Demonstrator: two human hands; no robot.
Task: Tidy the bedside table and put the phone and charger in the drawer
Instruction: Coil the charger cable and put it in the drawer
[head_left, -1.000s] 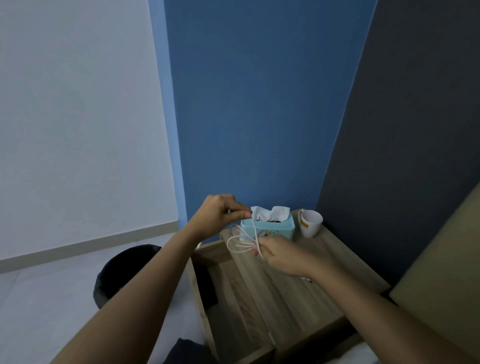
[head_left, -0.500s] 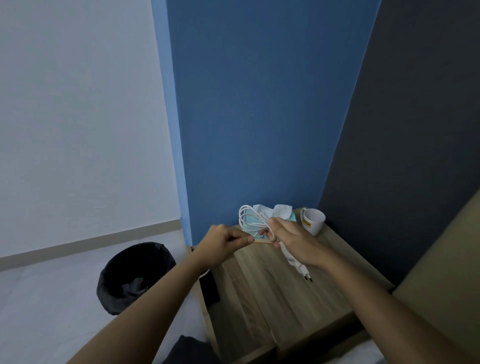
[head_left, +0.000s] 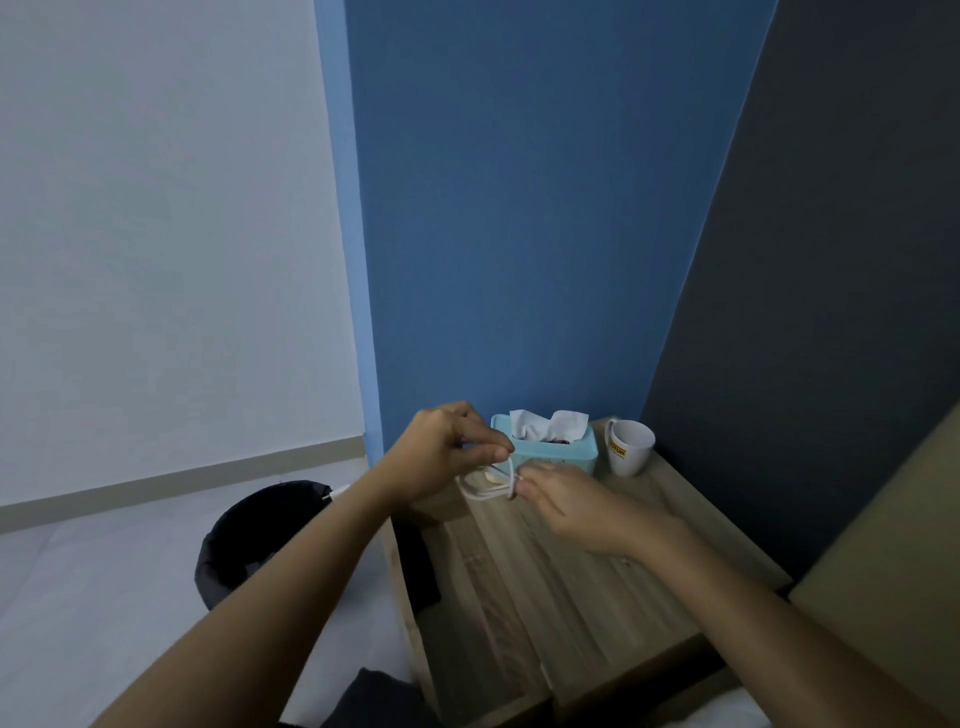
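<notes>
Charger cable (head_left: 485, 483), white and thin, now sits as a small flat coil just left of centre in the frame, where half a second ago I saw it lifted higher in looser loops. My left hand (head_left: 447, 452) pinches its top and my right hand (head_left: 563, 501) grips its right edge, above the wooden tabletop (head_left: 597, 587) beside the tissue box (head_left: 545, 441). I judge the winding nearly done, the drawer next.

Two hands hold a white charger cable (head_left: 485, 486) in loops above the wooden worktop (head_left: 597, 587). The left hand (head_left: 447, 452) pinches the top. The right hand (head_left: 566, 499) grips the side. A blue tissue box (head_left: 550, 449) and a white cup (head_left: 629, 447) stand behind. A black bin (head_left: 249, 540) sits on the floor.
</notes>
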